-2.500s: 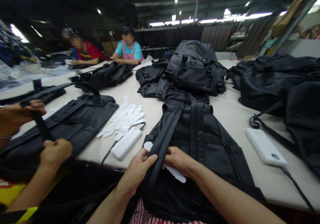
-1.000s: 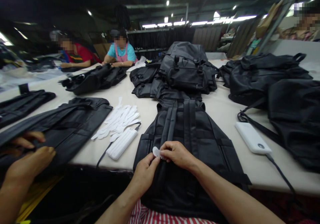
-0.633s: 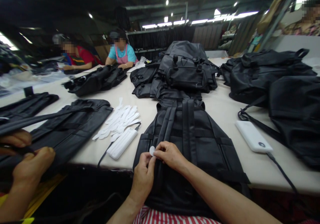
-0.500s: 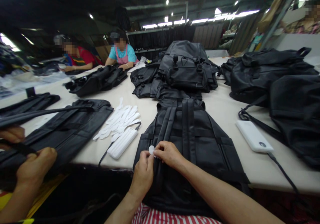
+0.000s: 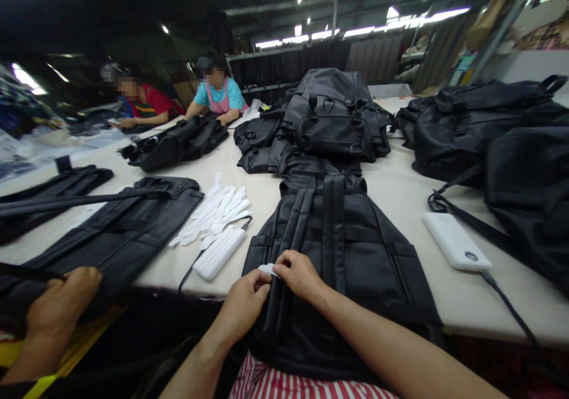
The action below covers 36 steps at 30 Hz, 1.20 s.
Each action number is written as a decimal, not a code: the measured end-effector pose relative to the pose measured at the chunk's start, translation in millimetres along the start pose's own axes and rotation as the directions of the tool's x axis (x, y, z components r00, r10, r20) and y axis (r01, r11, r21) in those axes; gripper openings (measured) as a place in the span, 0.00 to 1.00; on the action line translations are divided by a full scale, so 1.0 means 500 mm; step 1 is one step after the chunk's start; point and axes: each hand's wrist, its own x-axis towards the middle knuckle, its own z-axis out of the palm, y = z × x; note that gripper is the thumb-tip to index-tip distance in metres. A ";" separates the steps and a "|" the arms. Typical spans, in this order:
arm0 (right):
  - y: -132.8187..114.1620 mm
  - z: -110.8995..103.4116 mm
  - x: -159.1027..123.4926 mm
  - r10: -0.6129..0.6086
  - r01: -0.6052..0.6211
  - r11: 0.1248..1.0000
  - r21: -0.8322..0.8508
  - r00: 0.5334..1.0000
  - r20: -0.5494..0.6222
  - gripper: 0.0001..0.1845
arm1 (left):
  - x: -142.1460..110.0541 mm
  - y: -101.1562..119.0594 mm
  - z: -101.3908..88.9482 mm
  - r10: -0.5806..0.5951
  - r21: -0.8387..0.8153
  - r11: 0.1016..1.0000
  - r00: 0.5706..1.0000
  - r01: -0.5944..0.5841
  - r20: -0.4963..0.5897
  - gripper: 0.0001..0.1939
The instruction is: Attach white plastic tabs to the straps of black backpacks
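A black backpack (image 5: pixel 373 268) lies flat in front of me, its two shoulder straps (image 5: pixel 297 224) running lengthwise up its middle. Over the left strap, a small white round-ended tag (image 5: pixel 267 268) shows between my fingertips. My right hand (image 5: pixel 300 273) pinches the tag's right side, its thumb and index finger closed. My left hand (image 5: pixel 243 302) is closed at the tag's lower left, thumb near the index finger. Left of the backpack lies a loose pile of similar white tags (image 5: pixel 217 209). Part of the tag is hidden by my fingers.
White power banks with cables lie on the left (image 5: pixel 221 253) and right (image 5: pixel 457 242). Black backpacks are heaped behind (image 5: pixel 331 120) and to the right (image 5: pixel 480 126). A co-worker's hand (image 5: pixel 62 304) grips a strap of another bag (image 5: pixel 128 233) at left. Two people sit across the table.
The white tag has turned from upright to lying flatter across the strap. My left hand has shifted left and slightly down. The co-worker's other hand has left the view.
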 end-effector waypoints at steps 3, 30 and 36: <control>0.005 0.000 -0.003 0.050 -0.050 0.991 0.123 0.999 -0.003 0.04 | -0.002 -0.012 0.028 -0.014 -0.106 0.994 0.984 -0.004 -0.176 0.06; -0.008 0.006 -0.011 -0.046 0.044 0.998 -0.051 0.998 -0.040 0.02 | 0.059 -0.069 -0.044 -0.017 0.197 0.980 0.993 0.039 -0.113 0.13; -0.010 0.005 -0.009 -0.032 0.031 0.998 -0.048 0.999 -0.029 0.02 | 0.060 -0.047 -0.041 0.182 0.236 0.962 0.967 -0.137 -0.181 0.09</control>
